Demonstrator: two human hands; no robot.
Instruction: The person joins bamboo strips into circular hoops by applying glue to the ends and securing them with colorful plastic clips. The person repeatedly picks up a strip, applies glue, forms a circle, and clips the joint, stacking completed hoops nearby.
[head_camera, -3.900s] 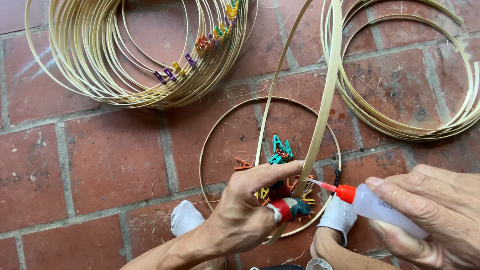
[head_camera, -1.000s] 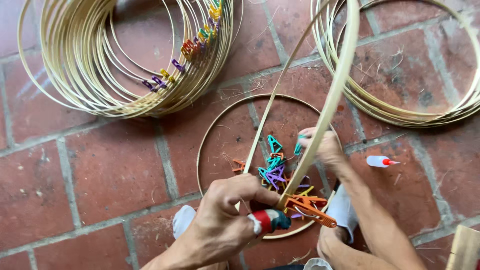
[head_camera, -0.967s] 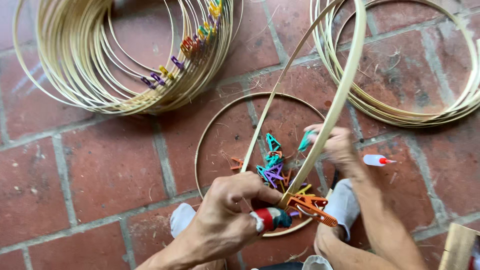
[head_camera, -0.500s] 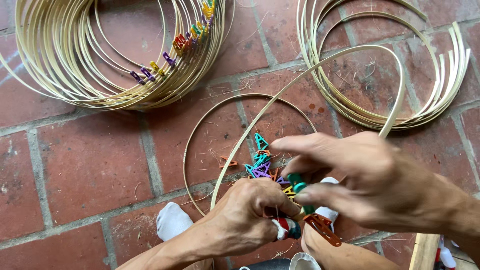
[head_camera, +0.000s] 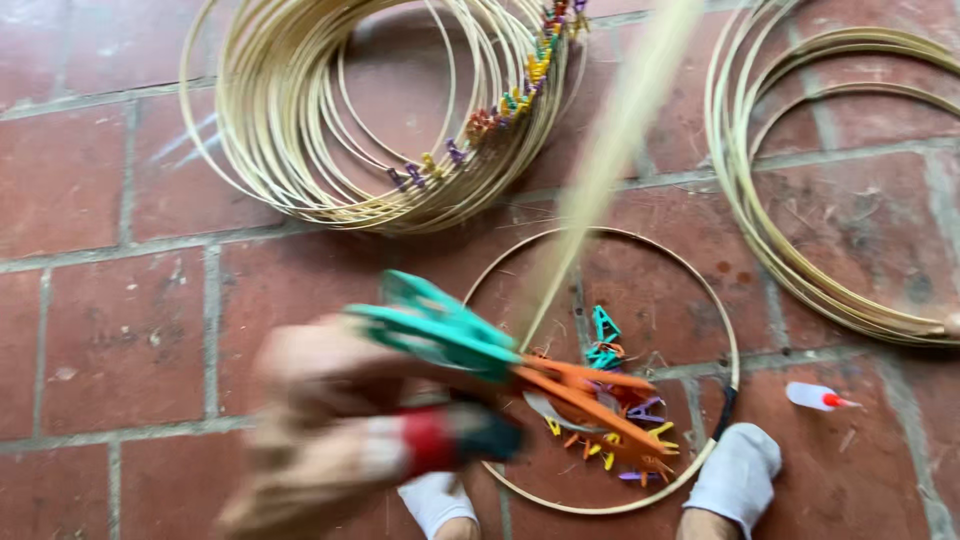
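Both hands are smeared by motion at the lower left. My left hand, with red and black tape on one finger, grips the joint of a thin bamboo strip that rises blurred to the top edge. My right hand lies just above it, against a teal clip. An orange clip juts out beside the teal one, to the right. Behind them a single bamboo hoop lies on the bricks around a pile of coloured clips.
A thick stack of bamboo hoops, pinned with coloured clips, lies at the top left. A second stack of hoops is at the right. A small glue bottle with a red tip lies on the brick floor. Two white-socked feet show at the bottom.
My right hand set down the glue bottle, picked a clip from the pile and brought it to the joint. Both hands have now swung left with the strip, and the view is blurred.
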